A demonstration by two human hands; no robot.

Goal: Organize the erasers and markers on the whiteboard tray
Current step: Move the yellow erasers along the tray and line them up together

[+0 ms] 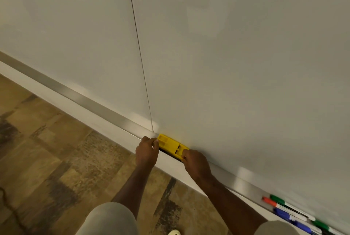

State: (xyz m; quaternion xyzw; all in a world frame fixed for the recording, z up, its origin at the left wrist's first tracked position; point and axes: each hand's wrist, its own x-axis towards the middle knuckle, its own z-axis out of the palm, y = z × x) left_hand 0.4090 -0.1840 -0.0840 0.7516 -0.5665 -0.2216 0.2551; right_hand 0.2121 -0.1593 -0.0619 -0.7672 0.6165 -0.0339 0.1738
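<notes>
A yellow eraser (169, 144) with a black felt underside lies on the metal whiteboard tray (91, 102), just below the seam between two board panels. My left hand (146, 150) pinches its left end and my right hand (196, 162) grips its right end. Far down the tray at the lower right lie several markers side by side: a green one (276, 200), an orange-red one (269, 201) and a blue one (282, 214), with more green and blue ones beyond, partly cut off by the frame edge.
The white whiteboard (227, 54) fills the upper view, with a thin vertical seam (140, 51). Below the tray is a patterned brown floor (56, 149). A dark cord (7, 202) lies at the lower left.
</notes>
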